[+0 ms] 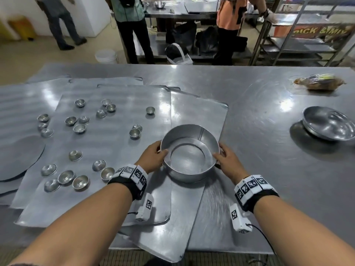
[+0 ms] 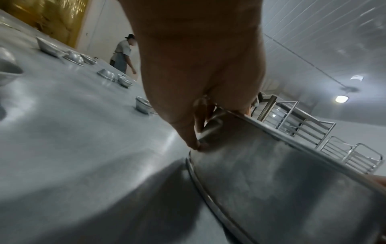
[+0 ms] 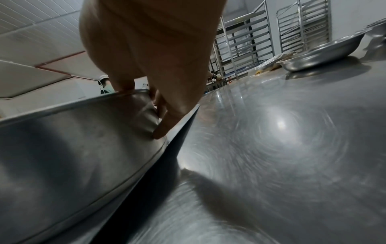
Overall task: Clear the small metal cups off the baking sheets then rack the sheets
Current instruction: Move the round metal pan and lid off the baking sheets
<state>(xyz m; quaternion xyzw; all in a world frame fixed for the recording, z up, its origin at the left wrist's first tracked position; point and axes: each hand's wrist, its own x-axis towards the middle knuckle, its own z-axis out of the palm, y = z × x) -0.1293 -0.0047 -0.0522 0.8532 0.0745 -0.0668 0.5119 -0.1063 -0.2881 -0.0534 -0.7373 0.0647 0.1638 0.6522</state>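
A round, straight-walled metal pan (image 1: 189, 152) stands empty on the overlapping baking sheets (image 1: 123, 192). My left hand (image 1: 153, 155) grips its left rim, thumb over the edge. My right hand (image 1: 226, 158) grips the right rim the same way. In the left wrist view my fingers (image 2: 192, 140) press the pan wall (image 2: 282, 189). In the right wrist view my fingers (image 3: 167, 125) lie against the pan wall (image 3: 73, 140). Several small metal cups (image 1: 76, 129) are scattered over the sheets to the left of the pan, some upright, some overturned.
A wide steel bowl (image 1: 329, 123) sits at the table's right. A wrapped food packet (image 1: 319, 84) lies at the far right. A round flat disc (image 1: 17, 158) rests at the left edge. Tray racks (image 3: 246, 38) stand beyond the table, and people stand behind it.
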